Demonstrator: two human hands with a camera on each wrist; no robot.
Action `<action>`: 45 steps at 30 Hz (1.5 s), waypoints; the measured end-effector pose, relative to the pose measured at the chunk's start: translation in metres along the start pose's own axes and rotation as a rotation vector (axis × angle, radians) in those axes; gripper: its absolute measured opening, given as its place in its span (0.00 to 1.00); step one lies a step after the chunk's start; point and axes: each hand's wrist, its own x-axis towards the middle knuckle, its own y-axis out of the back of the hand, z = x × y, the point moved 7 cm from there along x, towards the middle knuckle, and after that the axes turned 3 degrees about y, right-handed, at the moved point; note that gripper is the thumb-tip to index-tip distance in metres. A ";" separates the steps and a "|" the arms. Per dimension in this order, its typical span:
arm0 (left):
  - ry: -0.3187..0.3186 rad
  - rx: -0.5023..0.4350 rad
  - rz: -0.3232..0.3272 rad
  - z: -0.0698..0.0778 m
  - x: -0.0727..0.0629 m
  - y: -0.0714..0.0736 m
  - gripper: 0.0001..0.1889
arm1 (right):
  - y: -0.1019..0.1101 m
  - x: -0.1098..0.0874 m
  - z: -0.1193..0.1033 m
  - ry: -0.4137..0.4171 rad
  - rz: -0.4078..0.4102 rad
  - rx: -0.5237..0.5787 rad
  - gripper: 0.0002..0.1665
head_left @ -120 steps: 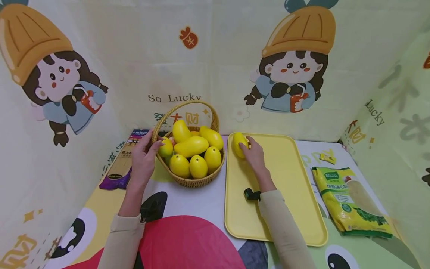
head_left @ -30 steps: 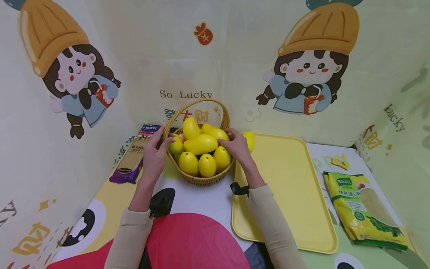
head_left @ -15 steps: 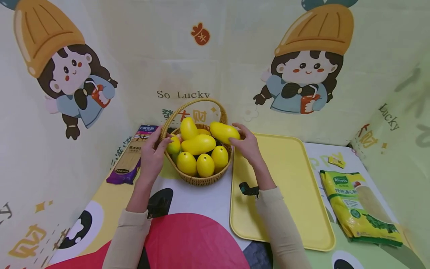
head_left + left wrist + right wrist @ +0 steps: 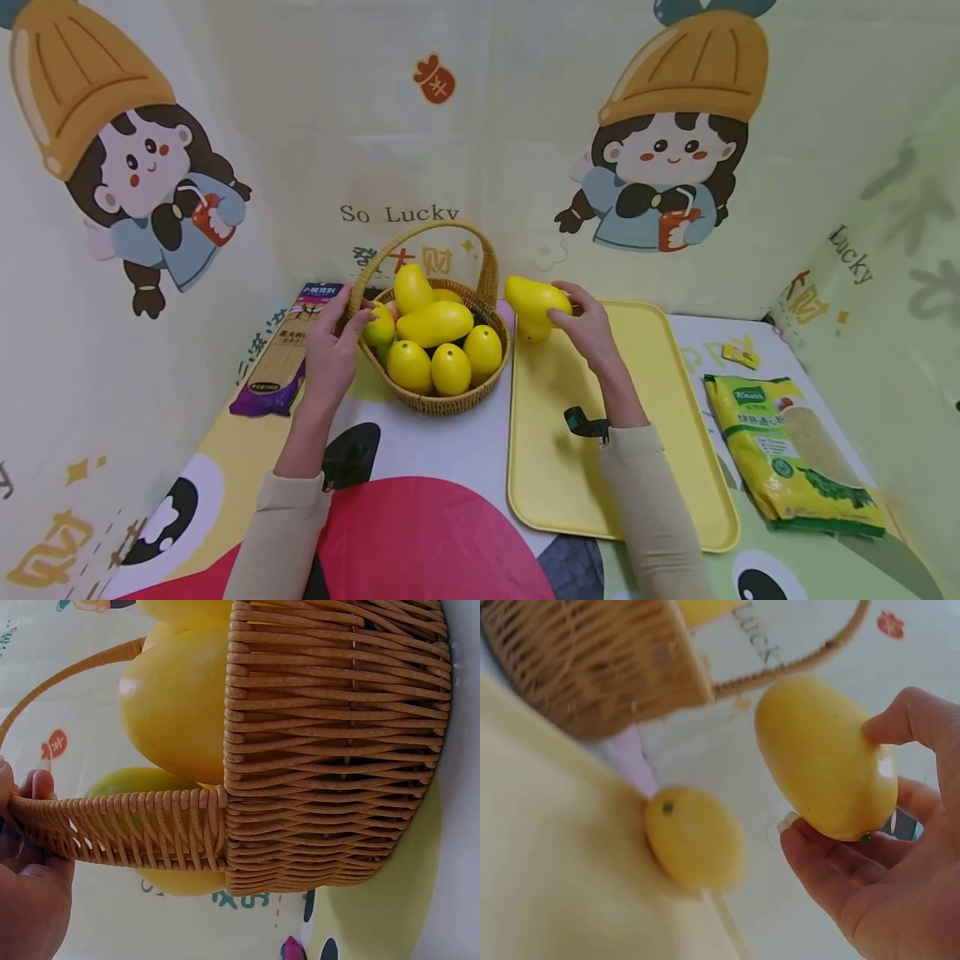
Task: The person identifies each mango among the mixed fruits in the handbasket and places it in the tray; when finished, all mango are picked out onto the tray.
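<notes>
A wicker basket (image 4: pixel 442 405) heaped with yellow mangoes (image 4: pixel 435 324) stands left of a yellow tray (image 4: pixel 622 492). My left hand (image 4: pixel 330 350) grips the left side of the basket's handle; in the left wrist view thumb and fingers wrap the woven handle (image 4: pixel 135 829). My right hand (image 4: pixel 588 325) holds one mango (image 4: pixel 536 300) in the air over the tray's far left corner. The right wrist view shows thumb and fingers around that mango (image 4: pixel 825 757). Below it, a second mango (image 4: pixel 696 838) lies on the tray, mostly covered by the held one in the head view.
A purple-ended pasta packet (image 4: pixel 273 358) lies left of the basket. Right of the tray are a yellow-green Knorr bag (image 4: pixel 791 454) and a small yellow sachet (image 4: pixel 741 356). A printed cloth wall (image 4: pixel 510 167) rises behind everything.
Earlier my right hand set one mango on the tray and reached into the basket. Since then it has lifted another mango from the basket's right side and carried it right. The left hand stays on the handle.
</notes>
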 end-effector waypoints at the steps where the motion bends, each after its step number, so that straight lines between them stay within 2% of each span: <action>1: -0.001 0.003 0.000 0.000 0.000 0.000 0.26 | 0.004 0.000 0.004 -0.008 0.016 0.001 0.30; 9: -0.009 0.030 -0.005 0.001 0.000 0.000 0.26 | 0.040 -0.002 0.040 -0.102 0.190 -0.035 0.31; 14: 0.001 0.053 -0.005 0.001 0.001 0.001 0.26 | 0.052 -0.005 0.058 -0.180 0.233 -0.042 0.32; 22: 0.024 0.078 0.006 0.006 0.003 0.003 0.25 | 0.053 -0.005 0.084 -0.294 0.241 -0.152 0.33; 27: 0.010 0.102 0.012 0.013 0.006 0.004 0.25 | 0.051 -0.007 0.086 -0.328 0.246 -0.169 0.35; 32: 0.000 0.102 0.011 0.017 0.008 0.004 0.25 | 0.047 -0.008 0.082 -0.325 0.202 -0.198 0.38; 45: -0.081 0.123 0.027 0.030 0.016 0.002 0.22 | 0.030 -0.005 0.073 -0.261 0.072 -0.245 0.41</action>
